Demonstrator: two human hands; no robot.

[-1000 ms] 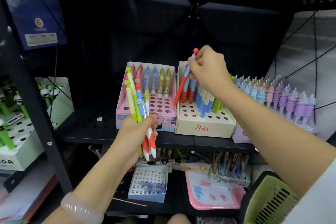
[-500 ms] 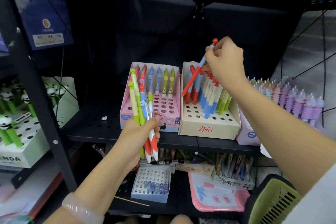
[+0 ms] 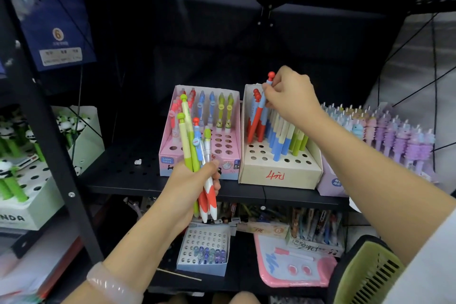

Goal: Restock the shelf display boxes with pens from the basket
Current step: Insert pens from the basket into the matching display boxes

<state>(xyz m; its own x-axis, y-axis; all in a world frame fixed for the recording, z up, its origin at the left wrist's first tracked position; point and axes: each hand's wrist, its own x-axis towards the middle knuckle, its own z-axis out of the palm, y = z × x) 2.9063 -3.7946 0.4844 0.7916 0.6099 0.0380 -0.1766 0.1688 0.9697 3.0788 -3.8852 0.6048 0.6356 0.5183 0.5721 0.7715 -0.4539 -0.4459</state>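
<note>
1. Right hand (image 3: 288,95): raised over the back left corner of the beige box (image 3: 278,173); fingers pinched round the top of a red and blue pen (image 3: 259,116), just under its red knob. Pen tilted, lower end down among the holes at the left side of that box.
2. Left hand (image 3: 190,187): in front of the shelf edge, fingers and thumb wrapped round a bundle of pens (image 3: 195,153), green, cream, blue and red-and-white, tops pointing up, tips hanging below the palm. Pale bracelet (image 3: 111,286) on the wrist.
3. Beige box: on the black shelf (image 3: 123,175), red handwriting on the front; rows of red, blue, cream and green pens standing in the back half, front holes open.
4. Pink box (image 3: 232,153): just left of the beige one, touching or nearly so; one back row of red, blue and green pens, holes in front open.
5. Purple box (image 3: 330,185): right of the beige one, packed with pastel pens.
6. Green basket (image 3: 367,276): lower right corner, below the right forearm; contents hidden.
7. Lower shelf: small white tray (image 3: 202,264) with a few blue and purple pieces, pink board (image 3: 296,269) beside it.
8. Far left: white and green box (image 3: 29,207) of panda-topped pens.
</note>
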